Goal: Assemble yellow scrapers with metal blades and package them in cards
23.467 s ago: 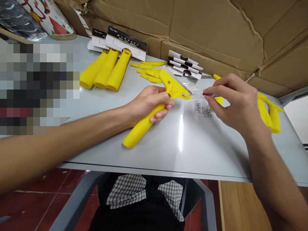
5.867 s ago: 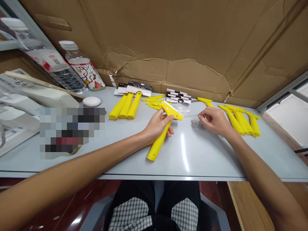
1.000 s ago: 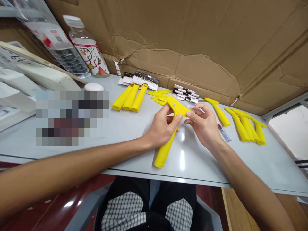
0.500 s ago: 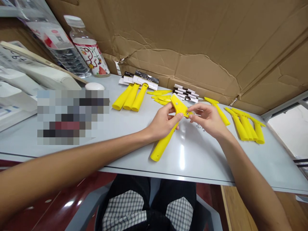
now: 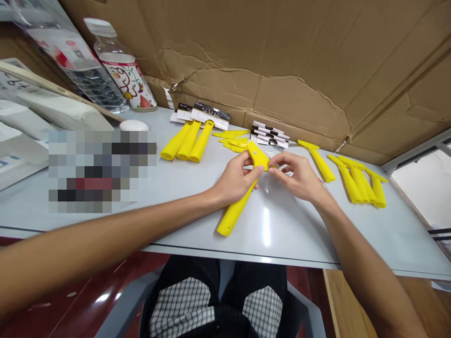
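My left hand point(image 5: 237, 178) is closed around a yellow plastic scraper handle point(image 5: 235, 213) just under its wide angled head, with the thumb lying on the face. The tubular grip slants down toward the table's front edge. One small metal screw shows on the head. Over the head's right corner, the thumb and index finger of my right hand point(image 5: 296, 173) are pinched together. Whatever small piece sits between those fingertips is hidden. Behind the head lie flat yellow plastic pieces point(image 5: 234, 142) and a stack of white-and-black paper sleeves point(image 5: 269, 135).
Yellow handles with black-and-white cards point(image 5: 200, 143) lie at left; more yellow handles point(image 5: 355, 180) lie at right. Bottles point(image 5: 125, 77), a white mouse point(image 5: 134, 126) and a blurred patch fill the left side. Cardboard point(image 5: 299, 56) stands along the table's back.
My right fingertips have closed onto the head's right corner and now cover the second screw there. My left hand keeps its hold; the view has shifted slightly.
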`<control>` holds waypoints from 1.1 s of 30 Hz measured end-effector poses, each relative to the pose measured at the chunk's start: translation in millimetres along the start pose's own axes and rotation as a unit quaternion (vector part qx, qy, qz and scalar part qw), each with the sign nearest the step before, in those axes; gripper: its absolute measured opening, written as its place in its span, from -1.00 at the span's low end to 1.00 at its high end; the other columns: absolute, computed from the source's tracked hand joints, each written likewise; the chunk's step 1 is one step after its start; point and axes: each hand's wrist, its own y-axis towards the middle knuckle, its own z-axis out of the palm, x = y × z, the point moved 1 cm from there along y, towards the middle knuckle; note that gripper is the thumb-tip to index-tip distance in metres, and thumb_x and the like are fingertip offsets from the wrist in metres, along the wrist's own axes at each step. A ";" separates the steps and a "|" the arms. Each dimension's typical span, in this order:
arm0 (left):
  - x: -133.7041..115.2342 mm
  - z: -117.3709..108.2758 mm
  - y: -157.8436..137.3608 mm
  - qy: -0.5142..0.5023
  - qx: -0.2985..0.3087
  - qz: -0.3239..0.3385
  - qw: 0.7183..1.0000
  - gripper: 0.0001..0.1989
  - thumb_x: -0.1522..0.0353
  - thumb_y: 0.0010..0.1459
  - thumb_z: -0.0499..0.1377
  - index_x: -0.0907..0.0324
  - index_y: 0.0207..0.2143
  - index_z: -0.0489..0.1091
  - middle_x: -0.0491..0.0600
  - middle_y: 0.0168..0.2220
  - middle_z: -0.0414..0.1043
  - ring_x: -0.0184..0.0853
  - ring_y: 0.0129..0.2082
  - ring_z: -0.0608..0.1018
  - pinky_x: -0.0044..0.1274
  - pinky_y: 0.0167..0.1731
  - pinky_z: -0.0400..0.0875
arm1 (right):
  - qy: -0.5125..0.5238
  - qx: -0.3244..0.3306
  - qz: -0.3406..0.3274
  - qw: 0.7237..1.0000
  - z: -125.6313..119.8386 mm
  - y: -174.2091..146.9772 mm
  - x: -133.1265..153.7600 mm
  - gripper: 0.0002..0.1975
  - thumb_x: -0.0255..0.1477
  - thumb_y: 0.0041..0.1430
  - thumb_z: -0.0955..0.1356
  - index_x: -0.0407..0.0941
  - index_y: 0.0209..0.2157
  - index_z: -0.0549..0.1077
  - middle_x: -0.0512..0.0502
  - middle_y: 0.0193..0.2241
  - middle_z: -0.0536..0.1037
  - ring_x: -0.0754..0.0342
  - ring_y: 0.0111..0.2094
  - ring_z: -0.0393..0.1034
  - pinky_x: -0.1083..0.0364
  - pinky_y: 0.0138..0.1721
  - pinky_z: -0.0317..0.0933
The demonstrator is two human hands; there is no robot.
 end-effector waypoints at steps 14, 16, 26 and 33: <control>2.6 1.9 -2.7 0.014 -0.014 0.000 1.000 -0.73 0.31 0.19 0.35 0.19 -0.13 0.40 0.14 0.06 0.63 -0.46 -0.56 0.54 -0.54 -0.58 0.50 | -0.017 -0.018 0.027 0.999 9.9 -0.9 -0.5 -0.88 -0.32 0.30 0.42 -0.06 -0.28 0.57 -0.11 -0.23 0.68 -0.05 -0.18 0.54 -0.02 -0.22 0.40; 2.2 1.6 -1.5 0.012 -0.017 0.011 1.000 -0.74 0.32 0.20 0.34 0.20 -0.11 0.40 0.14 0.05 0.63 -0.46 -0.54 0.54 -0.54 -0.56 0.52 | -0.023 -0.034 0.003 0.999 8.6 -0.9 0.4 -0.90 -0.32 0.31 0.44 -0.05 -0.26 0.59 -0.09 -0.22 0.69 -0.04 -0.20 0.55 -0.03 -0.20 0.41; -1.0 2.9 -6.0 0.041 -0.047 -0.005 0.998 -0.82 0.39 0.24 0.27 0.21 -0.11 0.40 0.12 0.07 0.62 -0.48 -0.53 0.55 -0.57 -0.56 0.52 | -0.055 -0.076 -0.020 0.995 18.5 -2.5 -5.2 -0.93 -0.38 0.28 0.44 -0.06 -0.27 0.61 -0.13 -0.17 0.74 -0.11 -0.10 0.61 -0.08 -0.09 0.43; -0.4 3.5 -7.2 0.046 -0.053 -0.015 0.997 -0.83 0.38 0.22 0.28 0.20 -0.15 0.38 0.12 0.04 0.62 -0.47 -0.54 0.56 -0.56 -0.58 0.52 | -0.025 -0.057 0.025 0.998 28.4 -4.2 -3.9 -0.90 -0.36 0.27 0.41 -0.08 -0.29 0.54 -0.17 -0.17 0.66 -0.09 -0.13 0.54 0.01 -0.30 0.35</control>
